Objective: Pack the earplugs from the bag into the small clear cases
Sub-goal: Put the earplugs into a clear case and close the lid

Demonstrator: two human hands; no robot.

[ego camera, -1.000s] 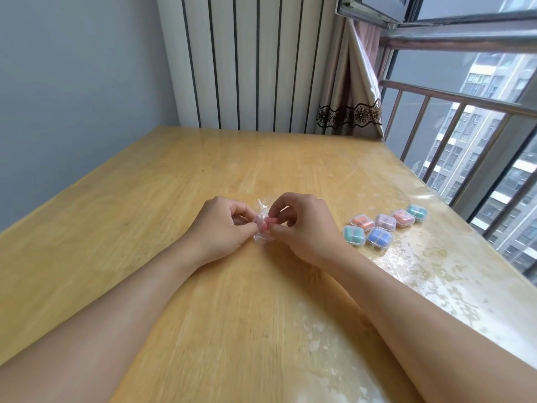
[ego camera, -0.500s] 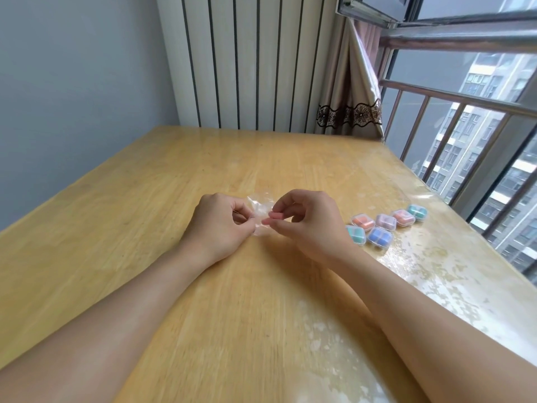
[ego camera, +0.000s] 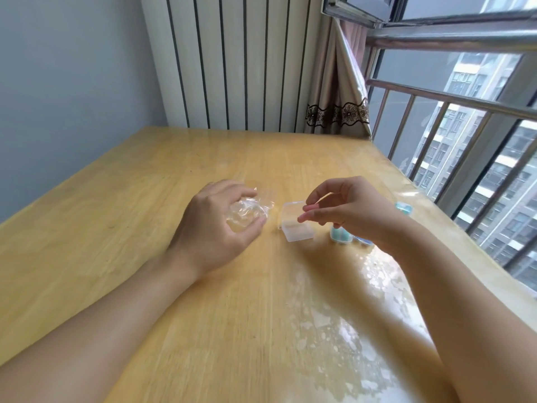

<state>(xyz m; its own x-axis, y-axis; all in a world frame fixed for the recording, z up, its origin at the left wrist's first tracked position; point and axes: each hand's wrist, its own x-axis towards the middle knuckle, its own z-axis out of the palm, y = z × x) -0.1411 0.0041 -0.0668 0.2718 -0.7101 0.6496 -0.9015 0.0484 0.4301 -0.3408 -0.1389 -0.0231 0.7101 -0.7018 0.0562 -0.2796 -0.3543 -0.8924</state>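
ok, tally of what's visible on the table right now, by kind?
Open clear plastic case: 1
Filled closed cases showing past the right hand: 3, teal, blue, teal
Crumpled clear plastic bag, in left hand: 1
Total: 5

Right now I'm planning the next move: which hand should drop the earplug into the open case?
Right. The right hand pinches a pink earplug just over the open case; the left hand holds the crumpled bag off to the side.

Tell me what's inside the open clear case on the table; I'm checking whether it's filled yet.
The open clear case looks empty. The right hand pinches something pink above it; its fingers cover part of the lid.
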